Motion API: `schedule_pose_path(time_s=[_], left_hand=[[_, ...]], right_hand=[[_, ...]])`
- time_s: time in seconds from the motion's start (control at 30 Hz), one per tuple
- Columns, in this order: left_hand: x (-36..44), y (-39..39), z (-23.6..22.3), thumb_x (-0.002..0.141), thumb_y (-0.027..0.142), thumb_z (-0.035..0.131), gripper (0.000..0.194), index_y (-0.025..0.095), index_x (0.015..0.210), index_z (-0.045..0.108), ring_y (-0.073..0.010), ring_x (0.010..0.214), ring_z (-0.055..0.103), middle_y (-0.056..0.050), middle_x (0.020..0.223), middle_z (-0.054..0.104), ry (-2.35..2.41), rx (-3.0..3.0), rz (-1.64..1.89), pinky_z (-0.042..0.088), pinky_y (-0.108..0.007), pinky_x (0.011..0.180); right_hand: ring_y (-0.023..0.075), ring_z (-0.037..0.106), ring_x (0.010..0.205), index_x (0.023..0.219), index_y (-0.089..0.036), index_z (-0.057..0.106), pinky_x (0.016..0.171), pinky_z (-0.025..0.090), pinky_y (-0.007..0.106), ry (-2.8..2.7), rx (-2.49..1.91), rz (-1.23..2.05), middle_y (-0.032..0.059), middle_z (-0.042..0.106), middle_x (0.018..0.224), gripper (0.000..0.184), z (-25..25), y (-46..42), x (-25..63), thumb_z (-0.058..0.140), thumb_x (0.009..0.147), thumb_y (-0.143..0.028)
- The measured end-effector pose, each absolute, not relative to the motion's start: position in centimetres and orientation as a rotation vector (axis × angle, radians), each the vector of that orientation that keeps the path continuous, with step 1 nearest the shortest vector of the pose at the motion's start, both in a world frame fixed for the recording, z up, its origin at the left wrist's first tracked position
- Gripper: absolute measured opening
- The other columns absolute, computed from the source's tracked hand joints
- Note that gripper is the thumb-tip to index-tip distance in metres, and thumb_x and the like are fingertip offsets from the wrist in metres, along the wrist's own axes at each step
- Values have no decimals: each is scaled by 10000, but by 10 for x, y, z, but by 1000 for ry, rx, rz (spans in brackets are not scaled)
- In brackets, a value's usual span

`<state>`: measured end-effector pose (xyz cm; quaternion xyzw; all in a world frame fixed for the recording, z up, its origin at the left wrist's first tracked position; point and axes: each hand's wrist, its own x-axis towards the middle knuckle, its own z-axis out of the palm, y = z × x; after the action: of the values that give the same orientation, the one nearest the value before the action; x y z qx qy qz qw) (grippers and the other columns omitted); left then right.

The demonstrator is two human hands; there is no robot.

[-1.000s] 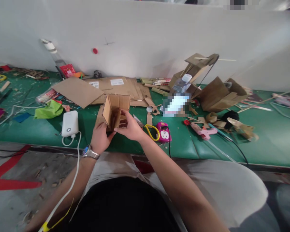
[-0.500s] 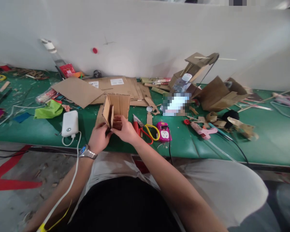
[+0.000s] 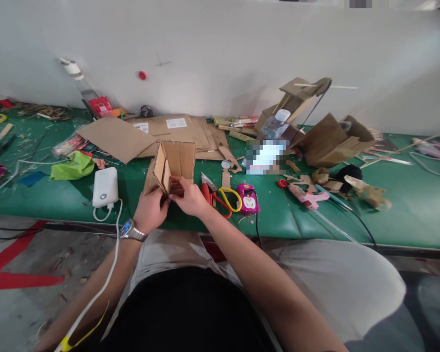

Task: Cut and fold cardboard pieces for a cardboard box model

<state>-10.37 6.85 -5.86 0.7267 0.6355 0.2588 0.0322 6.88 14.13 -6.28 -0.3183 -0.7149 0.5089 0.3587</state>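
A brown cardboard box piece [image 3: 181, 159] with upright walls stands on the green bench in front of me. My left hand [image 3: 151, 210], with a watch on its wrist, grips the box's left wall from outside, its fingertips partly hidden behind the cardboard. From the inner side my right hand [image 3: 187, 196] presses a smaller cardboard strip [image 3: 166, 177] against that wall, thumb low and fingers on the strip's face. Just right of that hand lie scissors [image 3: 227, 199] with yellow and orange handles and a red-handled knife [image 3: 206, 189].
A white power bank [image 3: 105, 187] with a cable lies to the left. Flat cardboard sheets [image 3: 190, 134] lie behind the box. Rightward are a pink socket block [image 3: 248, 199], a blurred-out bright screen [image 3: 267, 157], a pink glue gun [image 3: 308, 197] and a paper bag [image 3: 328, 142].
The smaller cardboard strip has shifted left, closing the gap to the box's left wall. My right hand's fingers have moved slightly left with it.
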Motion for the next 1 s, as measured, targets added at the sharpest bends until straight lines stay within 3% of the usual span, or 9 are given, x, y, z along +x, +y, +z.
schedule_pose_path(time_s=[0.43, 0.6, 0.73, 0.9, 1.0], left_hand=[[-101, 68, -56, 981, 285, 564, 271, 156, 1180, 694, -417, 1210, 661, -207, 1164, 757, 1962, 2269, 772, 506, -534, 998], [-89, 68, -58, 968, 303, 578, 209, 173, 1056, 713, -389, 1131, 687, -182, 1063, 762, 2093, 2201, 848, 523, -499, 965], [-83, 69, -59, 943, 280, 583, 196, 175, 1028, 724, -387, 1099, 692, -179, 1021, 764, 2136, 2160, 886, 529, -490, 934], [-81, 72, -56, 977, 404, 578, 306, 151, 1018, 747, -403, 1042, 709, -199, 977, 763, 2173, 2097, 908, 522, -495, 902], [-78, 76, -53, 949, 401, 601, 302, 145, 999, 752, -407, 986, 719, -199, 922, 760, 2257, 2040, 879, 522, -492, 859]], right_hand=[[248, 801, 1137, 1350, -225, 714, 1068, 633, 432, -1786, -917, 1295, 86, 822, 1208, 469, -67, 143, 64, 808, 892, -186], [247, 747, 1264, 1320, -261, 773, 1167, 573, 460, -1809, -875, 1318, 47, 786, 1344, 450, -70, 149, 66, 698, 912, -87], [230, 798, 1132, 1314, -265, 785, 1056, 652, 475, -1749, -851, 1517, 16, 810, 1271, 558, -73, 158, 67, 537, 895, 8], [279, 728, 1289, 1221, -258, 824, 1130, 599, 529, -1728, -789, 1590, 22, 819, 1232, 553, -72, 164, 69, 553, 831, 25], [252, 761, 1208, 1251, -222, 796, 1108, 614, 519, -1586, -788, 1777, 42, 827, 1182, 558, -68, 164, 69, 535, 823, 23]])
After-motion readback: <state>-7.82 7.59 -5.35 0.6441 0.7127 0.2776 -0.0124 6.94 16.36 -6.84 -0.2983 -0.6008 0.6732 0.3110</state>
